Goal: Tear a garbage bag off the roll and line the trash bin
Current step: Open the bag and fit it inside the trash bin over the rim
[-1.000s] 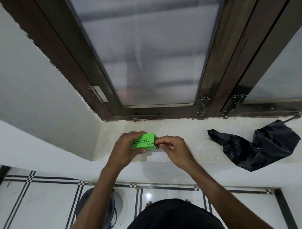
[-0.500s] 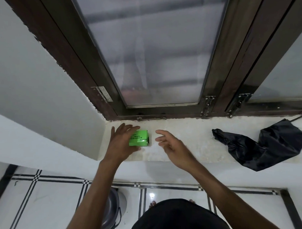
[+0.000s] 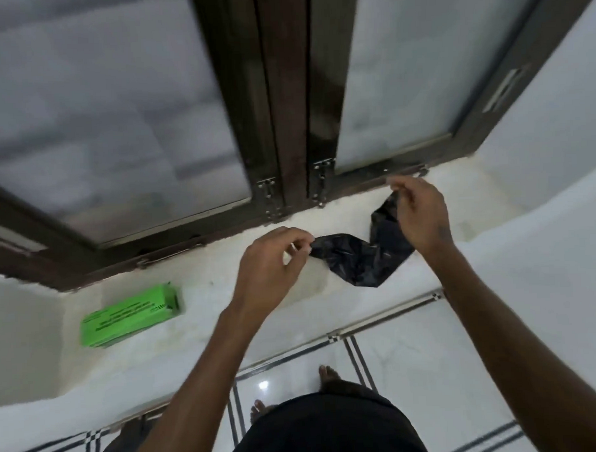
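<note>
A crumpled black garbage bag (image 3: 358, 262) lies on the white window sill (image 3: 226, 326), bent into a V shape. My left hand (image 3: 271, 264) pinches the bag's left end between thumb and fingers. Over the bag's upper right end my right hand (image 3: 421, 214) is closed on it, covering that part. The green box of bags (image 3: 131, 316) rests flat on the sill to the left, apart from both hands. Part of a dark round trash bin (image 3: 120, 445) shows on the floor at the bottom left, mostly behind my left forearm.
A dark wooden window frame (image 3: 285, 108) with frosted panes and metal latches stands right behind the sill. Below is a white tiled floor (image 3: 413, 364) with black lines, and my bare feet (image 3: 329, 377) stand close to the wall.
The green box was set down on the sill and both hands left it. They moved right to the black bag and closed on its two ends. The view swung right.
</note>
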Demonstrator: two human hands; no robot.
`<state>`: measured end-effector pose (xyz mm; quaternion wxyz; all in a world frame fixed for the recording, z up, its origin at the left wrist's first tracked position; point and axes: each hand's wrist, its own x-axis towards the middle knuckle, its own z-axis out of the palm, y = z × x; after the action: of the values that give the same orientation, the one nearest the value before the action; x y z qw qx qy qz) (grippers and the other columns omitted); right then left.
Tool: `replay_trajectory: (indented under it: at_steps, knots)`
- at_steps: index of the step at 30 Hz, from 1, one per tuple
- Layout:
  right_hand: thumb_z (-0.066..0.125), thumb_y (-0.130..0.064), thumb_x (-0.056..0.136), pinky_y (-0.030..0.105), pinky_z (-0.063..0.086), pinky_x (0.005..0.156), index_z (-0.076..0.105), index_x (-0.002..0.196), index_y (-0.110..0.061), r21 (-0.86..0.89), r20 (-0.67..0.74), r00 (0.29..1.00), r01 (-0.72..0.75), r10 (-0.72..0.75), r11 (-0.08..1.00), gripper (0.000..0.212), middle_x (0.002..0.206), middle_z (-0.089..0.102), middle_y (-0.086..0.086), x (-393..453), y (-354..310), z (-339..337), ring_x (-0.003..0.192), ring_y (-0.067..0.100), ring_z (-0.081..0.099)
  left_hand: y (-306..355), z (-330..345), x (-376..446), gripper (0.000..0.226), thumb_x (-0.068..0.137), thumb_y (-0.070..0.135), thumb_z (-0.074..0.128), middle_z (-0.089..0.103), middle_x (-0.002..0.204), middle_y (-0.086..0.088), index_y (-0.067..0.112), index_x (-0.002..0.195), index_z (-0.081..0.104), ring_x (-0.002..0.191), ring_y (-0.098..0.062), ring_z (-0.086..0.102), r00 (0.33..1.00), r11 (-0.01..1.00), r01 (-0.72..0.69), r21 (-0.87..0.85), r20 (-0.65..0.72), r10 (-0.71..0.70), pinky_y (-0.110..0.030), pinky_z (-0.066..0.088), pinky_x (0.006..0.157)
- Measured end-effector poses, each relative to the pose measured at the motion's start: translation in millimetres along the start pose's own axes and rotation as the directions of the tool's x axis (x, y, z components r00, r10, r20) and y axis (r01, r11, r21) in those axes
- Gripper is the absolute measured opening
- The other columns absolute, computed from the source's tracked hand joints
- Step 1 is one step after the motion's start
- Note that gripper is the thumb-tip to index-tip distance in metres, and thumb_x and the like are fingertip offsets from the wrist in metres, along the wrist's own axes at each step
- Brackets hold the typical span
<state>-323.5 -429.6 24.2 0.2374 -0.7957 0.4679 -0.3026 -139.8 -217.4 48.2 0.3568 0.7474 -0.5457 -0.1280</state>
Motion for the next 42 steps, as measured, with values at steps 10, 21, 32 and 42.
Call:
replay_trajectory:
  at_steps: [10, 21, 32, 42]
  knots:
    - [0.062, -0.021, 0.092, 0.043, 0.046, 0.094, 0.07, 0.106, -0.013, -0.42, 0.145, 0.969, -0.125, 0.202, 0.899, 0.017, 0.117, 0.06, 0.014, 30.5, 82.6, -12.3, 0.118, 0.037, 0.049, 66.7, 78.2, 13.8, 0.015, 0.093, 0.019, 0.06, 0.071, 0.097, 0.015, 0.024, 0.102, 0.072, 0.087, -0.004, 0.065, 0.993, 0.995, -0.001, -0.099, 0.121, 0.013, -0.029, 0.055, 0.074]
    - [0.078, -0.003, 0.08, 0.024, 0.047, 0.06, 0.061, 0.079, -0.017, 0.474, 0.262, 0.965, -0.145, 0.018, 0.869, 0.022, 0.071, 0.062, 0.001, -117.7, -7.2, -90.0, 0.065, 0.013, 0.056, 104.8, 67.9, -37.4, 0.023, 0.087, 0.048, 0.067, 0.074, 0.087, 0.012, 0.029, 0.097, 0.074, 0.083, -0.002, 0.067, 0.953, 0.861, 0.295, -0.415, 0.2, -0.229, -0.022, 0.056, 0.075]
    - [0.084, -0.007, 0.074, 0.019, 0.045, 0.062, 0.053, 0.075, -0.016, 0.461, 0.393, 0.919, -0.207, 0.01, 0.863, 0.033, 0.067, 0.053, -0.01, -328.3, -68.9, -77.2, 0.065, 0.007, 0.049, 90.9, 36.1, -217.7, 0.021, 0.091, 0.031, 0.07, 0.078, 0.095, -0.01, 0.013, 0.098, 0.078, 0.085, -0.016, 0.073, 0.806, 0.531, 0.591, -0.607, 0.43, -0.407, -0.029, 0.059, 0.081]
    - [0.082, -0.011, 0.077, 0.028, 0.054, 0.057, 0.049, 0.085, -0.017, 0.467, 0.494, 0.87, -0.261, -0.004, 0.845, 0.035, 0.074, 0.049, -0.002, -463.5, -100.1, -91.7, 0.066, 0.008, 0.049, 90.5, 5.5, -351.9, 0.008, 0.091, 0.018, 0.07, 0.073, 0.079, 0.004, 0.013, 0.093, 0.076, 0.078, -0.009, 0.068, 0.819, 0.562, 0.574, -0.596, 0.438, -0.372, -0.036, 0.058, 0.087]
